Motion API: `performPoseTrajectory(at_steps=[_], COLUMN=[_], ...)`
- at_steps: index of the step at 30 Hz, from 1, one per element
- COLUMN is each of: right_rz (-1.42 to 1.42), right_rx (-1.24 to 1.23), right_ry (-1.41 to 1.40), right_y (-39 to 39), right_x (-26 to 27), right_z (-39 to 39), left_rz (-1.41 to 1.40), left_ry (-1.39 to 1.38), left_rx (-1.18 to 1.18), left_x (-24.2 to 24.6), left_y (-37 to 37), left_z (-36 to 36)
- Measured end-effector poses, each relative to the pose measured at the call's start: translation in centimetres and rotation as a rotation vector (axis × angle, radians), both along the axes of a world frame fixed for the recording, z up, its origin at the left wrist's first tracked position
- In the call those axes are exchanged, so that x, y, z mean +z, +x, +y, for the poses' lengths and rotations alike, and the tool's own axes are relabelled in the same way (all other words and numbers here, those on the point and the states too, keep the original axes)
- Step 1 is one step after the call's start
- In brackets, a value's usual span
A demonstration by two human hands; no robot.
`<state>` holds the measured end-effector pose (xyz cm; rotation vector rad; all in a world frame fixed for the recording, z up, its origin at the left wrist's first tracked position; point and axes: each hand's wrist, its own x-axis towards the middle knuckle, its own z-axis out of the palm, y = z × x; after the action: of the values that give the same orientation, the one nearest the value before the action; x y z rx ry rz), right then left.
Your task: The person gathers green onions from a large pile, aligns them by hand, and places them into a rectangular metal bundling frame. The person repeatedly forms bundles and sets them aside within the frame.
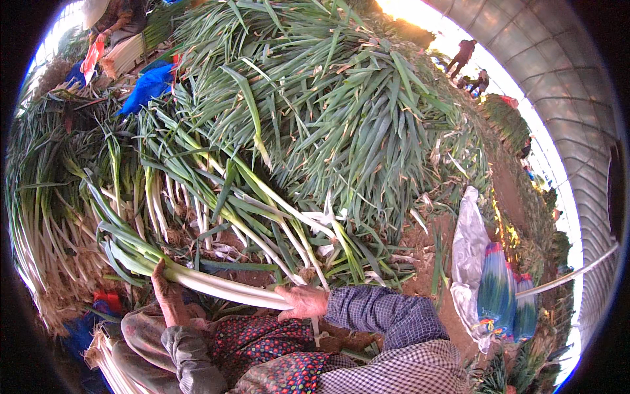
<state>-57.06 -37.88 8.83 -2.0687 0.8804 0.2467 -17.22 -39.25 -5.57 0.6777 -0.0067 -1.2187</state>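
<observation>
Stretched across my lap are a few large green onions (221, 285), their white stalks lying side by side and their green leaves fanning out to the left. My left hand (168, 295) grips them where white turns to green. At the right, my right hand (304, 301) is closed around the root end of the stalks, whose tips it hides. Several loose green onions (261, 244) lie on the soil just beyond my hands. Behind them rises a big heap of green onion leaves (334, 113).
Rooted green onions (54, 246) are piled at the left, with trimmed white stalks (110, 359) at lower left. A blue plastic bag (147, 88) lies upper left, near a co-worker's hand (104, 35). White sheeting (467, 256) and wrapped blue-green bundles (497, 290) are at right.
</observation>
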Motion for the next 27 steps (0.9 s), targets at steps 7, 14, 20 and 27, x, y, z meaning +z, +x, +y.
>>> performPoseTrajectory(at_steps=[7, 14, 20, 27], right_rz=[-0.066, 0.107, -0.122, -0.268], right_rx=[0.019, -0.069, 0.161, 0.369], right_ry=[0.092, 0.152, -0.281, -0.334], right_y=[0.8, 1.4, 3.7, 11.3], right_x=[1.6, 3.0, 3.6, 4.0], right_z=[-0.2, -0.2, -0.7, -3.9], left_rz=[-0.002, -0.143, 0.337, -0.174], left_ry=[0.087, 0.002, -0.271, -0.308], left_rx=[0.03, 0.174, 0.278, 0.679], left_x=[2.1, 8.7, 11.1, 21.7], left_y=[-0.1, -3.2, 2.9, 14.1], left_z=[-0.4, 1.4, 3.0, 13.3])
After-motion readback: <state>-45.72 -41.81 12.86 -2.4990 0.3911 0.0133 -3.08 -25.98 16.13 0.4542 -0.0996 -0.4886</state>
